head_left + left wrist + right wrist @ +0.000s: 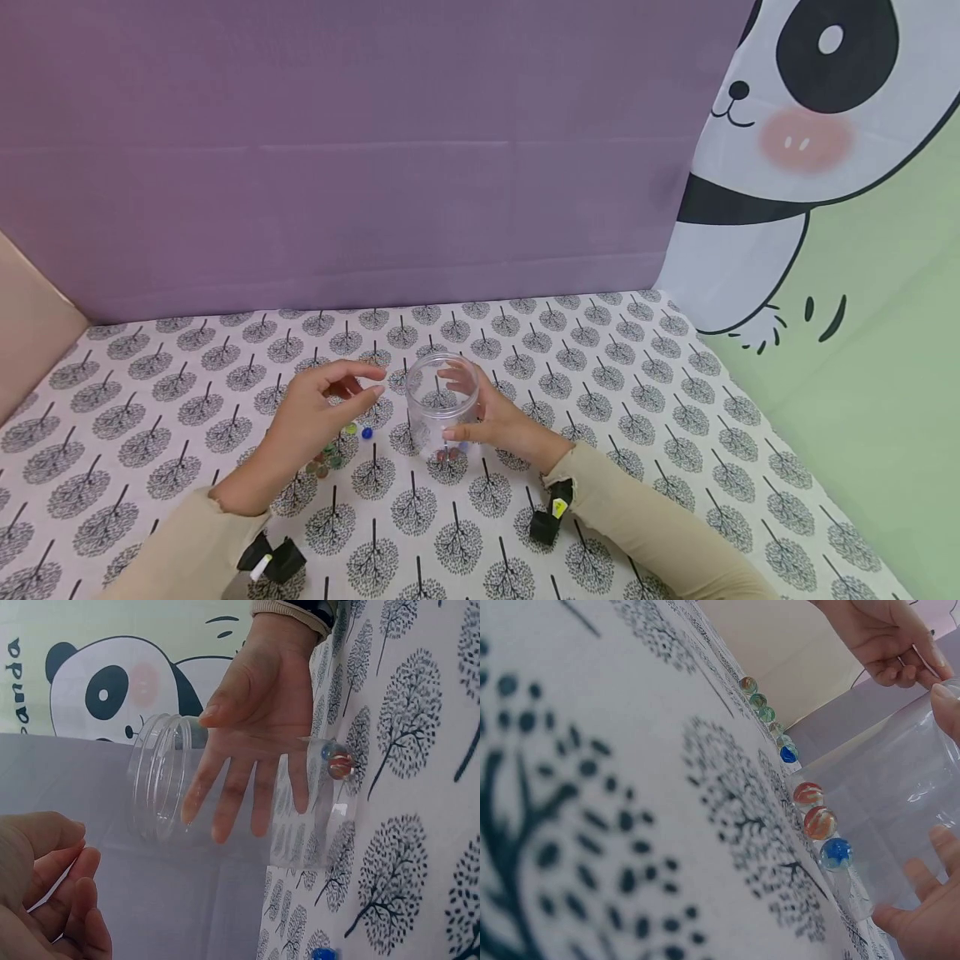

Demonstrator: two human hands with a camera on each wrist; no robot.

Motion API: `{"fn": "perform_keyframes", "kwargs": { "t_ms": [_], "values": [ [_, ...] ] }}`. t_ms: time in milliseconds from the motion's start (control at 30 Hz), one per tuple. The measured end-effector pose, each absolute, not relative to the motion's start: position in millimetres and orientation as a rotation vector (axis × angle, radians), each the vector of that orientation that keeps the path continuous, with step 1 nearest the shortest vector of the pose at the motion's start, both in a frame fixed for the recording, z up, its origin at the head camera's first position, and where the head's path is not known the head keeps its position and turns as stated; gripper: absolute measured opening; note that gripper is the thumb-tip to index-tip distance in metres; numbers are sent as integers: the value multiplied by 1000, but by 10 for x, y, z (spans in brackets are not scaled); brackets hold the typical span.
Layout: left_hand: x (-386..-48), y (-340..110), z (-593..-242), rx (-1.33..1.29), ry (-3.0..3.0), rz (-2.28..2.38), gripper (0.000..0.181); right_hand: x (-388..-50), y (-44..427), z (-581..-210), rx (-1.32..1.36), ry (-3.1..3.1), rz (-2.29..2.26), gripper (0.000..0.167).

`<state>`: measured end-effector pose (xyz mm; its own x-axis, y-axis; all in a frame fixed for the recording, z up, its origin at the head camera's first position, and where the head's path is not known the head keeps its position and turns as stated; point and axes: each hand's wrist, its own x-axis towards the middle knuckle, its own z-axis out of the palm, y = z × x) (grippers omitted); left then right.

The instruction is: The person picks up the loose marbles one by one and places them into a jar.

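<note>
right hand holds jar (marbles inside); left hovers.

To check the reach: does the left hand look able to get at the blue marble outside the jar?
Probably yes. The left hand looks empty and is near the blue marble, which lies uncovered on the cloth; the jar, in the right hand, stands apart from it.
</note>
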<state>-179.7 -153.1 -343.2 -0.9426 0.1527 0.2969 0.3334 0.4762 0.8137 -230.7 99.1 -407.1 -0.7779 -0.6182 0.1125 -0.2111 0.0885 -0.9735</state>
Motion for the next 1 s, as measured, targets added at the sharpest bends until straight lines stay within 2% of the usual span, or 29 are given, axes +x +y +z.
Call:
{"fn": "perform_keyframes", "kwargs": {
  "t_ms": [1000],
  "values": [
    [-1718, -1833, -3529, -356, -2636, -1498, 26, -2334, 989, -4095, -808, 2054, -1738, 96]
  ]
}}
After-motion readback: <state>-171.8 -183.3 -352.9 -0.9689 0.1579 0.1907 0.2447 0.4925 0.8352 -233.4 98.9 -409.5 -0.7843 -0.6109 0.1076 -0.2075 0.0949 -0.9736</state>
